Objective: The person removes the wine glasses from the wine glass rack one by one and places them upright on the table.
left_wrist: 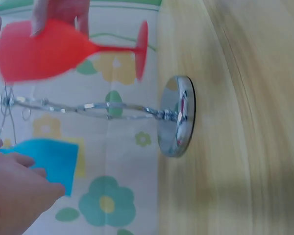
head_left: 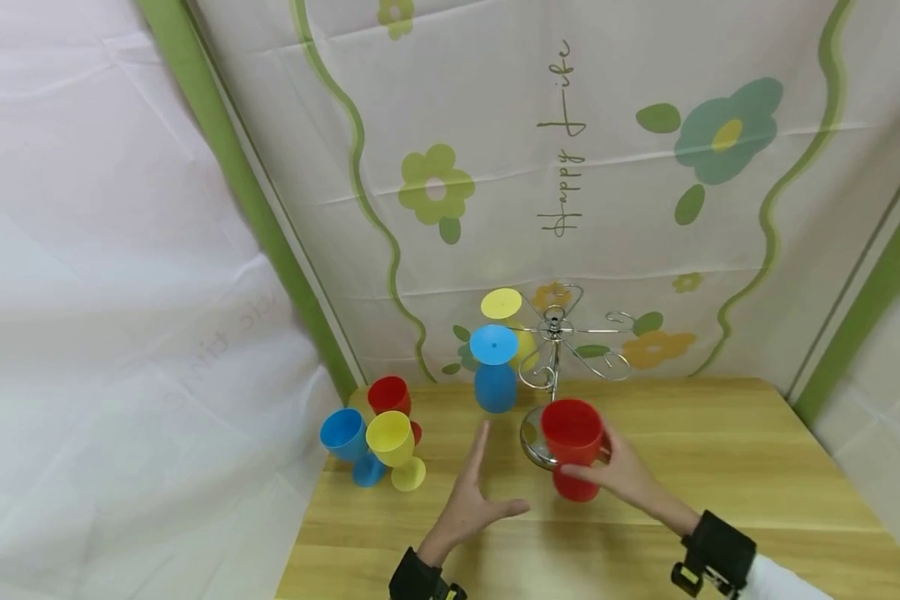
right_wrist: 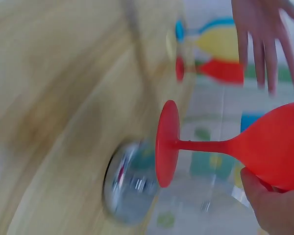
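Curling, the right grip (head_left: pixel 625 475) holds a red goblet (head_left: pixel 572 432) upright.

A curtained booth (head_left: pixel 82 208), shown by fabric walls (head_left: pixel 495 100) on 3 sides of a wooden tabletop (head_left: pixel 720 442).

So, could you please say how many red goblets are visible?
2: one red goblet in the right hand, another red goblet on the table, partly behind the standing yellow goblet.
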Demonstrator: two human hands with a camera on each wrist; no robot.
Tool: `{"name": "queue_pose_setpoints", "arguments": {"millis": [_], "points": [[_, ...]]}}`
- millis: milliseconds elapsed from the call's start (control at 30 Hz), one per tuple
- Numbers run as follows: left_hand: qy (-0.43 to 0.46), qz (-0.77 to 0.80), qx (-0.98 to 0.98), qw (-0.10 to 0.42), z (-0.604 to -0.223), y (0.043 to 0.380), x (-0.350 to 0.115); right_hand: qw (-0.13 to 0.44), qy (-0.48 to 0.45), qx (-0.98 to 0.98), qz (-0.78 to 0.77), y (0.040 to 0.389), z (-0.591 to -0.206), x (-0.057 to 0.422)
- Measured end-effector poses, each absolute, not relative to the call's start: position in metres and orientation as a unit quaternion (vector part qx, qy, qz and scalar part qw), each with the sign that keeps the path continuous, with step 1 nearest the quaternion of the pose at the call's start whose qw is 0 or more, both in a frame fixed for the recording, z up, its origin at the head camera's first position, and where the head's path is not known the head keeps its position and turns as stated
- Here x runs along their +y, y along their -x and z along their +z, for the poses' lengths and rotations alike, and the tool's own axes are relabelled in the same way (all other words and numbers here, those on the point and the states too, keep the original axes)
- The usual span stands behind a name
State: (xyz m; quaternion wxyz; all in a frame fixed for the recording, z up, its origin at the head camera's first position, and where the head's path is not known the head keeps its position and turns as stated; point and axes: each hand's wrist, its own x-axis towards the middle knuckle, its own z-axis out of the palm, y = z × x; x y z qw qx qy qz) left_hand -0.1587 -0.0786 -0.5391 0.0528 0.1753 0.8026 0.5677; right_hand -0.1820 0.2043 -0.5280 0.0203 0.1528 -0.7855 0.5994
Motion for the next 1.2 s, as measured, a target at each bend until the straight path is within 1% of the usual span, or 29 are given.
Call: {"name": "queue_pose_setpoints", "arguments": {"millis": [133, 300, 533, 733, 900, 1067, 1200], "points": [[-0.141, 0.566, 0.812, 0.043, -0.545, 0.16, -0.091, 0.06, -0.087, -0.815, 0.57, 0.197, -0.529, 0.247], [-0.109, 0.562, 0.819, 0.036, -0.554, 0.161, -0.105, 0.095, -0.011, -0.847, 0.522, 0.217, -0.531, 0.301], [-0.09, 0.566, 0.819, 0.022, -0.565, 0.157, -0.116, 0.148, 0.112, -0.854, 0.486, 0.243, -0.539, 0.371], [-0.074, 0.564, 0.822, 0.027, -0.572, 0.155, -0.12, 0.144, 0.213, -0.815, 0.519, 0.244, -0.555, 0.415], [-0.045, 0.561, 0.826, 0.039, -0.575, 0.155, -0.123, 0.148, 0.276, -0.794, 0.521, 0.24, -0.566, 0.438], [-0.037, 0.562, 0.825, 0.037, -0.577, 0.156, -0.125, 0.153, 0.299, -0.785, 0.52, 0.241, -0.577, 0.449], [-0.04, 0.565, 0.824, 0.034, -0.579, 0.155, -0.126, 0.146, 0.304, -0.781, 0.526, 0.242, -0.586, 0.454]]}}
